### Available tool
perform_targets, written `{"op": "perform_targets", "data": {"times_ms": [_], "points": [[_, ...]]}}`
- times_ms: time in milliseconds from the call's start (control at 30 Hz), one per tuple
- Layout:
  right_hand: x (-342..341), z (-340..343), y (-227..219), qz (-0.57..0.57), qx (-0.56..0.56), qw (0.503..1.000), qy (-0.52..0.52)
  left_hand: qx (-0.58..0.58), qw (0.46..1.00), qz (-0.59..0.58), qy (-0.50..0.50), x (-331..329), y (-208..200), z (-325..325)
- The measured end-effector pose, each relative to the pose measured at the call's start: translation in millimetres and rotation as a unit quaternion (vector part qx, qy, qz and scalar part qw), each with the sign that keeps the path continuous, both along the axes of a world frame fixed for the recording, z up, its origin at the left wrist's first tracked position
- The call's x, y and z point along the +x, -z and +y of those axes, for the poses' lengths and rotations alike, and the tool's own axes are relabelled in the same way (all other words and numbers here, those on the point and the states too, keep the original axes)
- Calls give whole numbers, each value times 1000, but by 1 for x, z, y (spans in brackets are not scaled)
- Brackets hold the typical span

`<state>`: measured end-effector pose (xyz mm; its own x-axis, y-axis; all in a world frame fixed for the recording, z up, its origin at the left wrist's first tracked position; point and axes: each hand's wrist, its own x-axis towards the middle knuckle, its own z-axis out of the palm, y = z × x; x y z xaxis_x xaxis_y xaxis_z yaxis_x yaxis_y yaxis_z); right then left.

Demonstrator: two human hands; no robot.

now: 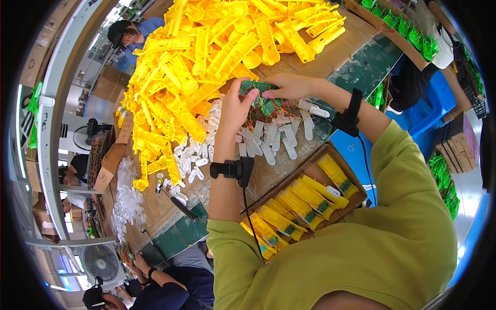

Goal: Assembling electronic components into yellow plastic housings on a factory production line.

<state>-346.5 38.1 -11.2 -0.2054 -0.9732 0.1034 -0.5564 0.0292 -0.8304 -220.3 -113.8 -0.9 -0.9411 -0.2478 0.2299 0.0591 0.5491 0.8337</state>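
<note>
Both my hands are over the table at the edge of a big yellow pile. My left hand (236, 109) is closed with its thumb on a green circuit board (256, 86). My right hand (292, 87) grips the same board from the right side. More green boards (266, 107) with thin red and yellow wires show just beneath. Around the wires lie several whitish, elongated plastic pieces (290, 135). To the left of my left wrist small white plastic parts (198, 161) are scattered. Yellow plastic shells (206, 51) are heaped beyond my hands.
A cardboard box (330, 150) near my body holds yellow shells fitted with green boards. A screwdriver-like tool (177, 202) lies at left, by clear plastic bits (126, 199). Green parts fill a carton (408, 49) at far right, near a blue stool (431, 106). Other people sit along the left.
</note>
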Motion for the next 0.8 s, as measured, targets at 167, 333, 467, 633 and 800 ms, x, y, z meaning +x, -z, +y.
{"op": "perform_targets", "data": {"times_ms": [167,333,467,633,800], "points": [[6,5,-13,59,62,996,34,-89,996,2,-14,-5,-3,7],[-7,5,8,91,-42,995,-20,-130,991,18,17,-15,-9,8],[-7,10,-7,118,74,990,7,-215,976,24,-18,-21,-7,15],[-5,6,5,87,78,988,99,-295,951,46,-85,-30,-4,25],[-10,-9,32,160,-5,974,160,-331,939,15,-97,-37,1,22]]}}
